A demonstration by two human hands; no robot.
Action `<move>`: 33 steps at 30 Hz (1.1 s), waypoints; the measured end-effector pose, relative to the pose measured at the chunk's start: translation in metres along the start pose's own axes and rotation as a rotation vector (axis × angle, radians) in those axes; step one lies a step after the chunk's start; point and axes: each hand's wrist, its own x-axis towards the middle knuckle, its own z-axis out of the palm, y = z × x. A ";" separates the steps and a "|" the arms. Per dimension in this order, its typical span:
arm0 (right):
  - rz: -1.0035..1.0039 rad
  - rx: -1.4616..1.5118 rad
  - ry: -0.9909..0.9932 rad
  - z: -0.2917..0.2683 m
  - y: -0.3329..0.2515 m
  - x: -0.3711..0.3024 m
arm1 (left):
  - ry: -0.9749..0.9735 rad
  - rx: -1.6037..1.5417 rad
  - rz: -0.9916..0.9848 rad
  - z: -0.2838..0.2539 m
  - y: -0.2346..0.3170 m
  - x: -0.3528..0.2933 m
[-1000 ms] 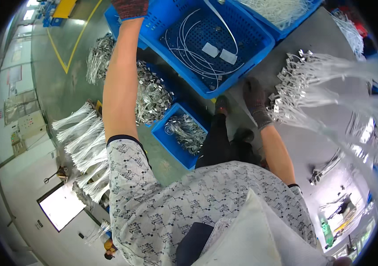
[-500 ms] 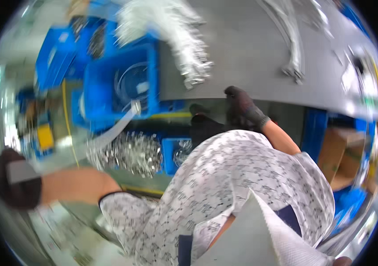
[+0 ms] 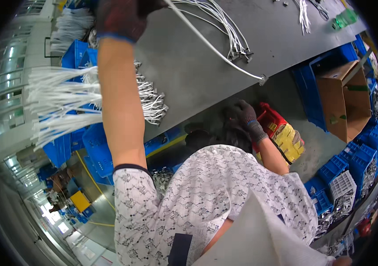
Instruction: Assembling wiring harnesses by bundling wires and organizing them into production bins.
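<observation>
My left hand (image 3: 124, 20), in a dark knitted glove, reaches out over the grey table (image 3: 198, 80) at the top edge of the view. It grips a white cable (image 3: 215, 49), whose connector end (image 3: 263, 80) hangs at the table's front edge. The fingertips are partly cut off by the frame. My right hand (image 3: 247, 119), gloved too, rests low beside my dark trousers below the table edge. Its fingers look bent but blend into the dark cloth. Left of my forearm lies a thick bundle of white cables (image 3: 67, 104); a smaller bunch (image 3: 233, 37) is on the table's middle.
A green bottle (image 3: 345, 18) and scissors (image 3: 319, 9) lie far right on the table. Under it stands an open cardboard box (image 3: 346, 106) by a blue bin (image 3: 308, 95). A red and yellow object (image 3: 282, 137) is beside my right forearm. Blue crates (image 3: 333, 170) line the right.
My left hand has swung from the far lower left up over the table, with a white cable in it. My right hand sits slightly lower. The whole view has turned.
</observation>
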 end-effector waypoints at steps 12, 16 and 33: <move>0.546 0.053 0.193 -0.034 0.092 -0.067 | -0.718 1.636 -0.144 0.014 -0.363 0.124; 0.380 -0.165 0.234 -0.037 0.087 -0.062 | -0.499 1.226 -0.518 0.039 -0.411 0.002; -0.439 -0.254 -0.600 0.069 -0.088 0.048 | 0.429 0.691 -0.307 -0.172 -0.244 -0.399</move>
